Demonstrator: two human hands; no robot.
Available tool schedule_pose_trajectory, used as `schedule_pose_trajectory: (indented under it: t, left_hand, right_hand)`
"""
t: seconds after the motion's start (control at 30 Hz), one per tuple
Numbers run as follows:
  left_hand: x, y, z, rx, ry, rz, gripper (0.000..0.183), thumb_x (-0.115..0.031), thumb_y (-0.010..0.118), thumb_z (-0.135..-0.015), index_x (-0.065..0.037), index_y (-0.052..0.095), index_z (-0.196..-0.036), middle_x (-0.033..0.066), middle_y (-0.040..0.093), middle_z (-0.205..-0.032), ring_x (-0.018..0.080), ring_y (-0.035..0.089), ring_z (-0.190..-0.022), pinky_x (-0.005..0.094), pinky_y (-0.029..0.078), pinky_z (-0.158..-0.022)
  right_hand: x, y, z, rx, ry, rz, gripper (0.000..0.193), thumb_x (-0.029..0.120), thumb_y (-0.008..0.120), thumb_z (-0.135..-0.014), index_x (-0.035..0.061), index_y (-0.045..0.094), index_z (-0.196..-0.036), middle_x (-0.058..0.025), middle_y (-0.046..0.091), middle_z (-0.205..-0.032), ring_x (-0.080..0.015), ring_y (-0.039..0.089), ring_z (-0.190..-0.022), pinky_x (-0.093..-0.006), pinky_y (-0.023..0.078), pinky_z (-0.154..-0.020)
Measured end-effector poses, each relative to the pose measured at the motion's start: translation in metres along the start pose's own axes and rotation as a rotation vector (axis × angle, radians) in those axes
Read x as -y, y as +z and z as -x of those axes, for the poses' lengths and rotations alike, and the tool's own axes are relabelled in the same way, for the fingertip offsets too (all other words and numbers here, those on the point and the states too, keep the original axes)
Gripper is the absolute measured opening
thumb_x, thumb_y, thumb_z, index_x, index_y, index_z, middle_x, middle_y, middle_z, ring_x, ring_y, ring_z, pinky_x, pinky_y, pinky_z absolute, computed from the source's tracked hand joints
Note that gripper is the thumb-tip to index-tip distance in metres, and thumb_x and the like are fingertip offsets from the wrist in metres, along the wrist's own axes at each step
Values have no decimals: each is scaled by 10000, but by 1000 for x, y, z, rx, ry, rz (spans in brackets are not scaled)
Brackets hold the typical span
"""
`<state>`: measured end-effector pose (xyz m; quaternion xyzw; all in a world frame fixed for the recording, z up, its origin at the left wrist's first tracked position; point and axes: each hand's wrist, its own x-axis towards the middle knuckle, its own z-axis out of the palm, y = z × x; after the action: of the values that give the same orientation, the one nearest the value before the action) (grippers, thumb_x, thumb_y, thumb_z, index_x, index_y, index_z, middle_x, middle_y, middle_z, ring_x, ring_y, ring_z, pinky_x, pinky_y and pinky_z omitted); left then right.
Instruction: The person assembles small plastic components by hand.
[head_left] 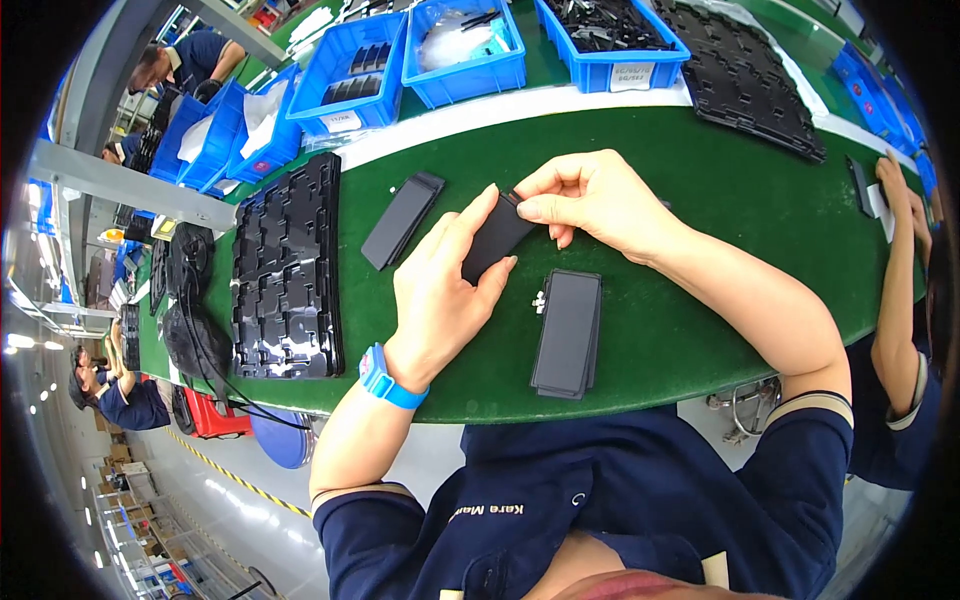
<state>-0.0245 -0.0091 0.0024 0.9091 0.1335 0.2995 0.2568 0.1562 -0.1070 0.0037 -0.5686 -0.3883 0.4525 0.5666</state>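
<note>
My left hand grips a dark flat rectangular panel along its sides, tilted above the green table. At the panel's far end, my right hand is closed in a pinch; a small dark strip shows by the fingertips, but what exactly they hold is hidden. To the left of the held panel lies a small pile of similar dark panels. Nearer to me, on the right, rests another stack of dark panels, with some tiny white bits beside it.
Black moulded trays lie on the left, with dark cables beside them. Blue bins with parts line the far side. More black trays sit far right. A co-worker's hands are at the right edge.
</note>
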Motion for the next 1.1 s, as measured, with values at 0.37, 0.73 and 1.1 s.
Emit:
schedule_pose_trajectory:
  t: [0.37, 0.73, 1.1]
  left_hand:
    - [-3, 0, 1, 51, -56, 23, 651, 11, 771, -688, -47, 546, -1297, 134, 641, -998, 235, 636, -876, 314, 509, -795]
    - [-4, 0, 2, 67, -77, 64, 643, 10, 767, -696, -41, 543, -1296, 135, 641, -1028, 233, 637, -914, 317, 504, -824]
    - [7, -4, -1, 69, -263, 399, 664, -24, 727, -768, -12, 447, -1370, 118, 561, -1241, 183, 539, -1140, 311, 419, -992]
  right_hand:
    - [2, 1, 1, 14, -6, 48, 172, 106, 718, -839, -17, 681, -953, -73, 673, -784, -85, 587, -598, -216, 495, -519]
    - [2, 3, 3, 28, -32, 47, 159, 98, 720, -832, -16, 685, -938, -67, 669, -775, -81, 582, -597, -214, 497, -524]
    - [45, -75, 11, 188, -55, 1049, 424, 366, 767, -747, 5, 609, -902, -93, 628, -726, -196, 614, -662, -353, 494, -607]
